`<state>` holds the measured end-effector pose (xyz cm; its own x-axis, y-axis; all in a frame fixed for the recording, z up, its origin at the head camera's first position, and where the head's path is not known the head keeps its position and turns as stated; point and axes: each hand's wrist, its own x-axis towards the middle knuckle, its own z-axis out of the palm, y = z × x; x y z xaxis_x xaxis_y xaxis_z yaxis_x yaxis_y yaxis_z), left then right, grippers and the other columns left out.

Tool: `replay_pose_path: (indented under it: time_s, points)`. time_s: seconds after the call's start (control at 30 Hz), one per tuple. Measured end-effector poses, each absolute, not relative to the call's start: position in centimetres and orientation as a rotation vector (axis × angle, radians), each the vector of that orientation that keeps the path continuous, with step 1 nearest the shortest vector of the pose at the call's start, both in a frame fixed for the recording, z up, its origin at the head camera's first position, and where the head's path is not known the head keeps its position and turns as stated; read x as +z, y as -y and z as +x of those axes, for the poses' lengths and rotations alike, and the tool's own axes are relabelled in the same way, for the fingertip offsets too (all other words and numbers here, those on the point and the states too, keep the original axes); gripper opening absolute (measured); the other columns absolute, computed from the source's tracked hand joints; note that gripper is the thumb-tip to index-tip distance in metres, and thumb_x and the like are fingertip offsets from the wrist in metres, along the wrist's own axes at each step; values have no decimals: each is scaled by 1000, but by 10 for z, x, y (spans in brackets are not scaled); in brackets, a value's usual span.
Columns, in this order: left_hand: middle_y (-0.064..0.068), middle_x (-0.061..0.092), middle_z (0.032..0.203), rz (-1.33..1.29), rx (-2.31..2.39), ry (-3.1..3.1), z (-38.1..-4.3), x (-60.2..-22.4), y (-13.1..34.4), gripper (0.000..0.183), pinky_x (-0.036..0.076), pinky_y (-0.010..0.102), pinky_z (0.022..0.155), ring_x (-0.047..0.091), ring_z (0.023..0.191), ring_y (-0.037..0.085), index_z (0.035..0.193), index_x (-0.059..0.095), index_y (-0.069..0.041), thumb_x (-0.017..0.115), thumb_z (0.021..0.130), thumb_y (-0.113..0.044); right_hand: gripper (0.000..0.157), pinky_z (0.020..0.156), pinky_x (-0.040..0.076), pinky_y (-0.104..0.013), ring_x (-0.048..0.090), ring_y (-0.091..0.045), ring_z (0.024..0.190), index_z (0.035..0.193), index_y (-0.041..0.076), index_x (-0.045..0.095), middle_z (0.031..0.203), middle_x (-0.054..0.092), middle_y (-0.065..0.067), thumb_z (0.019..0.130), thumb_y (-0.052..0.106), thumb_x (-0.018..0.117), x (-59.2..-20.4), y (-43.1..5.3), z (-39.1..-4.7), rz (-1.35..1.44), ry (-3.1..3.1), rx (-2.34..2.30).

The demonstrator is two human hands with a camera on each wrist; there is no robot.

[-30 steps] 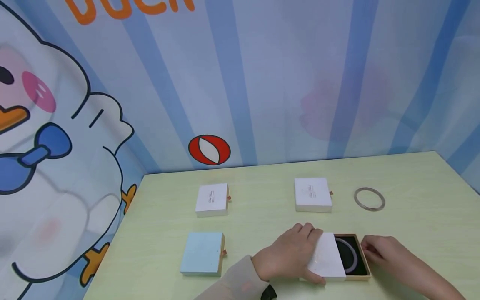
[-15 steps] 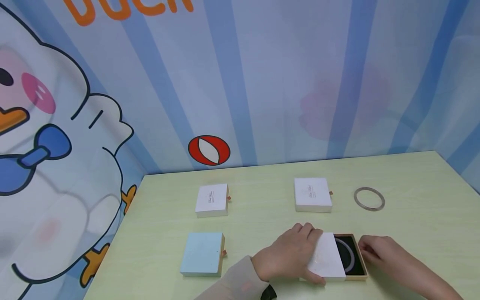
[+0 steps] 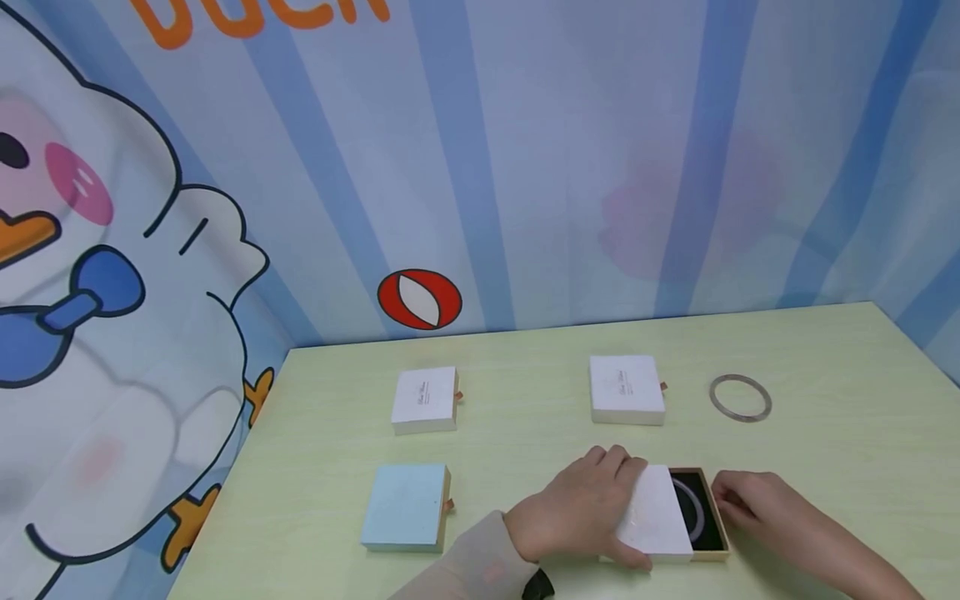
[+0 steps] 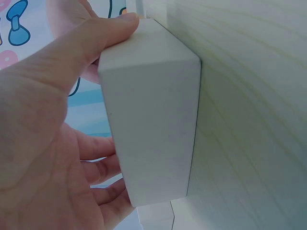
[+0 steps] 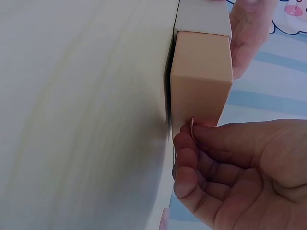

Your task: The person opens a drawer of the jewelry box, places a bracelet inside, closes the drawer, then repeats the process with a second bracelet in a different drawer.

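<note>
A white drawer-style gift box point(image 3: 656, 517) lies on the table at front right, its tan drawer point(image 5: 204, 57) partly out of the right side. Inside the drawer, on black padding, sits a pale bangle point(image 3: 699, 510), its left part hidden under the sleeve. My left hand point(image 3: 577, 508) grips the sleeve, thumb on the near side and fingers across the far one, as the left wrist view also shows. At the drawer's end my right hand point(image 3: 757, 500) pinches a small ribbon pull tab point(image 5: 193, 128) between thumb and forefinger.
Behind the hands stands another white box point(image 3: 627, 390), with a loose bangle point(image 3: 741, 398) to its right. A smaller white box point(image 3: 424, 402) and a light blue box point(image 3: 405, 508) lie on the left of the table point(image 3: 525, 392). A printed curtain point(image 3: 570, 167) hangs behind.
My right hand has moved slightly left, and the drawer has slid a little farther into the sleeve, covering more of the bangle. My left hand stays put on the box.
</note>
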<state>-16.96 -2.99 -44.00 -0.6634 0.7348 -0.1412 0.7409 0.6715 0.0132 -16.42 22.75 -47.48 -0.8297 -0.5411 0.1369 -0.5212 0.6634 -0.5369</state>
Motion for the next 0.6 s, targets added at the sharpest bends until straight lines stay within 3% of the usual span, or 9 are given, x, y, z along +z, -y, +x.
replay_pose_path:
  time_s: [0.6]
  points:
    - [-1, 48, 133, 1212, -93, -2755, -169, -441, 30, 105, 39, 19, 98, 46, 113, 9, 148, 39, -9, 66, 74, -79, 26, 54, 38, -24, 38, 2, 63, 76, 12, 57, 68, 46, 14, 85, -10, 68, -472, -222, -166, -905, -2789, -906]
